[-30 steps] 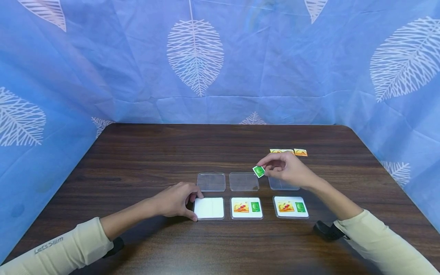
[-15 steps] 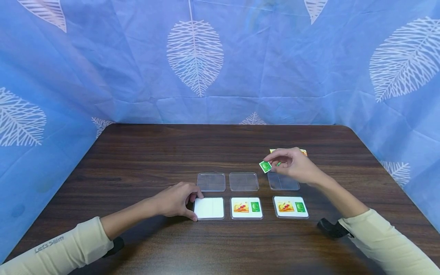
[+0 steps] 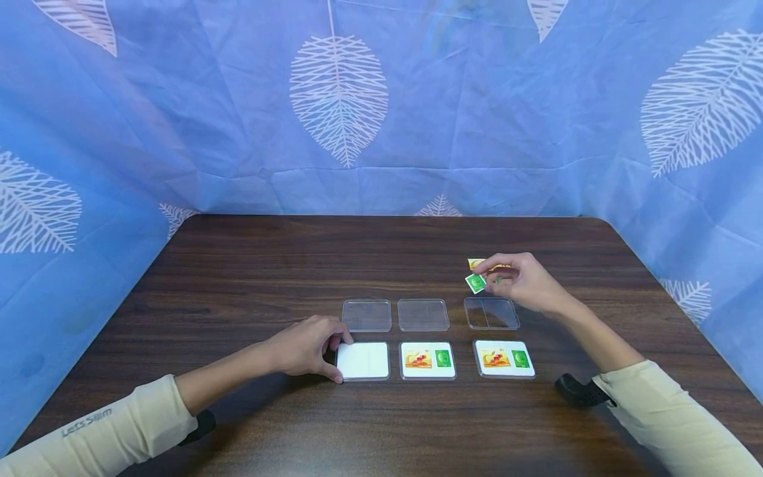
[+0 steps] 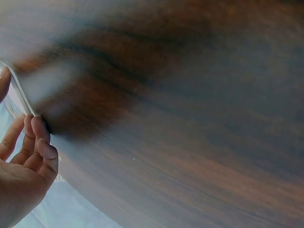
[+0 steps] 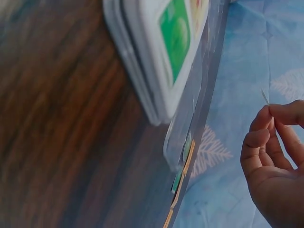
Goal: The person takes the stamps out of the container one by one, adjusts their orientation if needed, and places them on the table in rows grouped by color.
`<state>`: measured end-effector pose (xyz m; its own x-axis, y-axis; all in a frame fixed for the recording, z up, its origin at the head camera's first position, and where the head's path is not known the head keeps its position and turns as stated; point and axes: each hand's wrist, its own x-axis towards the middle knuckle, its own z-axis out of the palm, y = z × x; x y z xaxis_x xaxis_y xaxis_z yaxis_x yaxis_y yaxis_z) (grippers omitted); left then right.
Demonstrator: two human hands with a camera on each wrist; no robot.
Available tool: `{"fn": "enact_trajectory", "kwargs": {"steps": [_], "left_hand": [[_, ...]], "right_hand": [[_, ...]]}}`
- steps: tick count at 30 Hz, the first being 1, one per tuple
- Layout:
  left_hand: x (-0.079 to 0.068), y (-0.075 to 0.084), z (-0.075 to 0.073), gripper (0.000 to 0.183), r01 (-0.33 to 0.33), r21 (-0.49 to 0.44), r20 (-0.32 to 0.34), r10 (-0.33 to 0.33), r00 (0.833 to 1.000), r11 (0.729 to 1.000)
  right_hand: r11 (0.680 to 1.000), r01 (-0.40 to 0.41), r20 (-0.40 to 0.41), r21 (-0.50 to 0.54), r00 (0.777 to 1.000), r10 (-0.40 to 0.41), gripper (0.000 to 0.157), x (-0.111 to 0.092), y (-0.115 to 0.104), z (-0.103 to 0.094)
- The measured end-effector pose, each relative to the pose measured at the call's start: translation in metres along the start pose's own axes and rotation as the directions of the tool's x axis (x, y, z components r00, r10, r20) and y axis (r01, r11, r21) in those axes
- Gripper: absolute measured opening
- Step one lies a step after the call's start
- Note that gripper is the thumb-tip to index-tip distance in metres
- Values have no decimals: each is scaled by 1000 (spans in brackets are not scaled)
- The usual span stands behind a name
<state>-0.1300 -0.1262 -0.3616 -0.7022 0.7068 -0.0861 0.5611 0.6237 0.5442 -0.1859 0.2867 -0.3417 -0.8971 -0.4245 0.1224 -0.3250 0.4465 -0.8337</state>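
Between thumb and forefinger my right hand (image 3: pixel 527 281) pinches a small green stamp (image 3: pixel 475 283) with a white border, in the air beyond the right clear lid. The right wrist view shows the stamp (image 5: pixel 265 97) nearly edge-on at the fingertips of the right hand (image 5: pixel 280 152). My left hand (image 3: pixel 306 348) holds the left end of a flat clear case with a plain white insert (image 3: pixel 363 361), thumb at the near corner, forefinger at the far one. In the left wrist view, the left hand (image 4: pixel 28 161) has its fingertips at the case's edge (image 4: pixel 21 92).
To the right lie two cases, a middle case (image 3: pixel 426 371) and a right case (image 3: pixel 505 371), each with an orange and a green stamp. Three clear lids, left (image 3: pixel 366 316), middle (image 3: pixel 423 315) and right (image 3: pixel 491 313), lie behind. Orange stamps (image 3: pixel 475 264) are partly hidden behind the right hand.
The right hand has moved to the right and slightly away with the green stamp, uncovering more of the right lid and covering more of the orange stamps. The left hand has stayed put.
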Motion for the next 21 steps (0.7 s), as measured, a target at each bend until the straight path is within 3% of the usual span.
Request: {"fn": "enact_trajectory", "kwargs": {"steps": [6, 21], "left_hand": [[0, 0, 0, 47, 5, -7, 0, -5, 1000, 1000], [0, -4, 1, 49, -10, -10, -1, 10, 1000, 1000]], "right_hand": [[999, -32, -22, 5, 999, 33, 27, -2, 7, -11], [983, -140, -65, -116, 989, 133, 28, -2, 34, -38]]}}
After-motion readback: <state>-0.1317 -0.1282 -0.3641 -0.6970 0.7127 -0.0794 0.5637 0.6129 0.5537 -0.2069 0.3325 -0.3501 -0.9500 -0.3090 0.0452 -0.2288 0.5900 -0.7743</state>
